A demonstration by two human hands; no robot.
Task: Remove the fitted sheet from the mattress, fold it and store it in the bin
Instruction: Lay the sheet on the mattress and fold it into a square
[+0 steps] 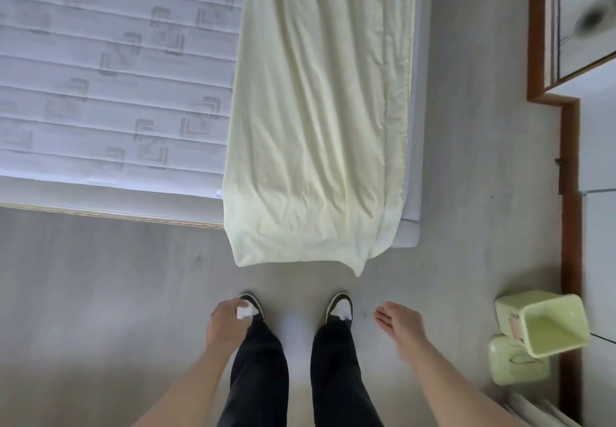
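- The pale yellow fitted sheet [316,119] lies off its corners, folded into a long strip on the bare mattress [113,73]. Its long axis runs straight away from the person, and its near end hangs over the mattress foot.
- Both hands hang low, well short of that end: the left hand [226,323] with fingers loosely curled, holding nothing, the right hand [398,321] flat and spread.
- The right looks slightly nearer the hanging corner.
- Bare floor [100,293] gives free room; the green bin [543,325] stands to the right beside its lid [516,365].
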